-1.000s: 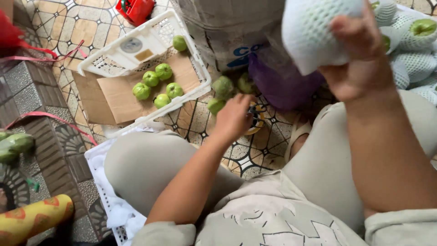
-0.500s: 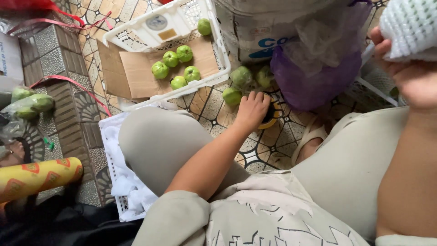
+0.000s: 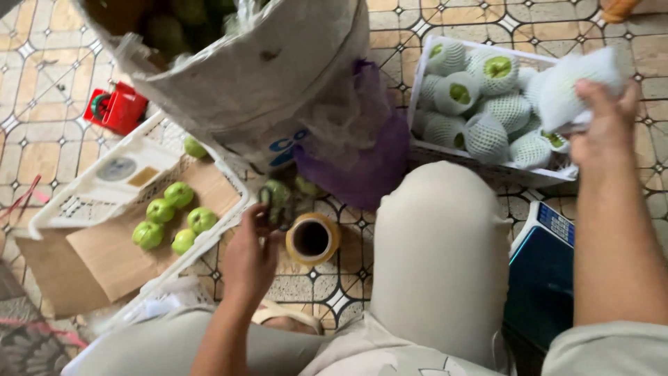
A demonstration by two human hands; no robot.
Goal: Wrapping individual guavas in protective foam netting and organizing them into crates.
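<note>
green guava (image 3: 276,193) on the tiled floor sits right at the left hand (image 3: 252,252)'s fingertips, which curl onto it; a loose pinch could let it roll toward the tape roll (image 3: 312,239). left of those fingers, a white tray (image 3: 83,202) holds loose guavas. the right hand (image 3: 604,122) clenches a foam net sleeve (image 3: 572,83) above a crate (image 3: 445,157) of netted fruit.

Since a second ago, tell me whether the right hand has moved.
Yes. The right hand, holding a white foam net, has gone from up near the sack down to the white crate of wrapped fruit.
</note>
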